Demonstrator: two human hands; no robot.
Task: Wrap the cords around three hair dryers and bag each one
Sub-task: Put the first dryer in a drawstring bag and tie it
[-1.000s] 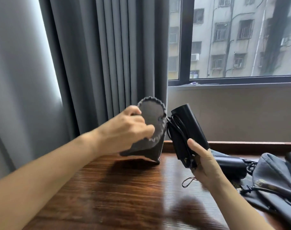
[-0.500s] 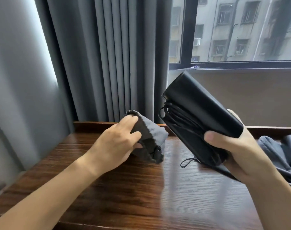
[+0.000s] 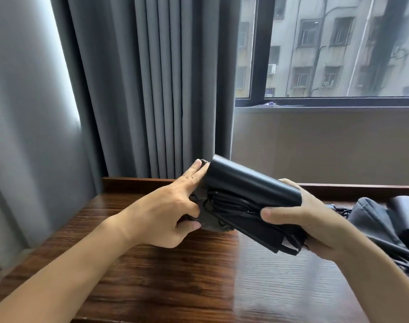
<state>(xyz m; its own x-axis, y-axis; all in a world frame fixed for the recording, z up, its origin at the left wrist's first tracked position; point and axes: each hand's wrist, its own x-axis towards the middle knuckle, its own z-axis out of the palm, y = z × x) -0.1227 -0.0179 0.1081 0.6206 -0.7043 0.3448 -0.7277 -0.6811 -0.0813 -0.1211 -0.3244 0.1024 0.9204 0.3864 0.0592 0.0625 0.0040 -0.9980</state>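
A black folded hair dryer (image 3: 250, 185) with its cord wound around it lies tilted in my right hand (image 3: 315, 220), which grips its lower end. Its barrel end points left into the mouth of a grey drawstring bag (image 3: 210, 222). My left hand (image 3: 173, 206) holds the bag's mouth, thumb pinching the fabric and two fingers stretched along its top edge. Most of the bag is hidden behind my hand and the dryer. Both are just above the wooden table (image 3: 175, 276).
At the right edge of the table lie another grey bag (image 3: 371, 217), a second black hair dryer (image 3: 406, 213) and loose black cords (image 3: 408, 264). Grey curtains (image 3: 152, 89) hang behind, and a window sill wall runs along the back.
My right hand has brought the dryer down and left until its barrel meets the bag's mouth. My left hand shifted from bunching the bag on the table to holding its mouth against the dryer.
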